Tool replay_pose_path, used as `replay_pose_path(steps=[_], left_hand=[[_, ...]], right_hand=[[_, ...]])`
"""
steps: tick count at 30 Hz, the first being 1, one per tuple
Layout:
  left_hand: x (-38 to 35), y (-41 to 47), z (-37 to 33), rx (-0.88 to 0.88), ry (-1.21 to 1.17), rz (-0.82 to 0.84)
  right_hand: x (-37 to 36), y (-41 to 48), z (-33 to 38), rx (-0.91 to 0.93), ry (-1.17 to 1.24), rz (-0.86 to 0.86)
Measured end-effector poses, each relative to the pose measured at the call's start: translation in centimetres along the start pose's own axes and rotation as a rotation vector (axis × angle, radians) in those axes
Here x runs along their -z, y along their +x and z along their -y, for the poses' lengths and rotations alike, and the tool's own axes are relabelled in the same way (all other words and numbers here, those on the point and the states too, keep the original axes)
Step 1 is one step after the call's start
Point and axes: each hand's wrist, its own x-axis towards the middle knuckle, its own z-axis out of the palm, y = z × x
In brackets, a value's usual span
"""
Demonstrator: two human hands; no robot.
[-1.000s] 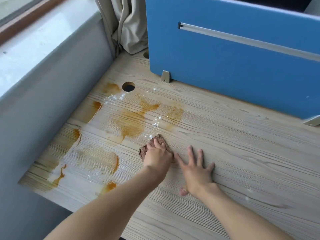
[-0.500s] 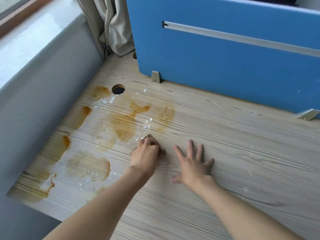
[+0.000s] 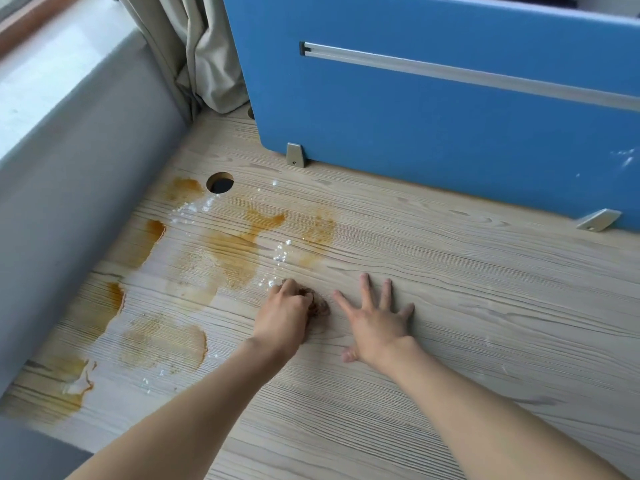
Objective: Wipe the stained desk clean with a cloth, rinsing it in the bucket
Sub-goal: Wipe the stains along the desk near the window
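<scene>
Pale wood-grain bench (image 3: 485, 306) runs under both forearms, and I read the scene outward from them. The right hand (image 3: 377, 323) lies flat on dry wood, fingers (image 3: 365, 289) straight and spread, holding nothing; I take it as a brace. Just beside it, the left hand (image 3: 284, 320) is curled down over the brown cloth (image 3: 320, 305). The cloth is bunched into a wad under palm and knuckles, with only its right edge peeking out toward the other hand. It looks soft, light and sodden, so I judge it will squash and smear rather than slide. Gripping the whole wad from above, as here, suits it better than pinching a corner. Beyond the knuckles lie white foam flecks (image 3: 280, 254), then the orange-brown stains (image 3: 235, 258), largely unwiped, reaching up to the cable hole (image 3: 220, 182). Farthest stands the blue partition (image 3: 415, 109). No bucket is in view.
</scene>
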Motion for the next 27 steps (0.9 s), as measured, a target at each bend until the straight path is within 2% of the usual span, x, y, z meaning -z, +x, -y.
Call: replay_pose_path(steps=[4, 9, 14, 18, 22, 24, 27], left_hand=[[0.9, 2.0, -0.1, 0.067, -0.023, -0.026], [0.5, 0.6, -0.5, -0.007, 0.028, 0.027], [0.8, 2.6, 0.0, 0.067, -0.036, -0.038], [-0.2, 1.4, -1.0, -0.023, -0.052, -0.009], [0.1, 3.4, 0.2, 0.028, -0.087, -0.093], [0.5, 4.3, 0.0, 0.059, -0.061, -0.071], [0.3, 3.0, -0.8, 0.016, -0.016, -0.026]], right_hand=[[0.1, 0.2, 0.0, -0.007, 0.017, 0.008], [1.2, 0.2, -0.3, 0.027, -0.044, 0.034], [2.9, 1.1, -1.6, 0.009, -0.089, 0.025], [2.2, 1.8, -1.5, 0.019, -0.054, 0.017], [2.1, 1.8, -1.8, 0.024, -0.059, 0.012], [2.1, 1.8, -1.9, 0.021, -0.059, 0.006], [2.2, 1.7, -2.0, 0.027, -0.045, 0.001]])
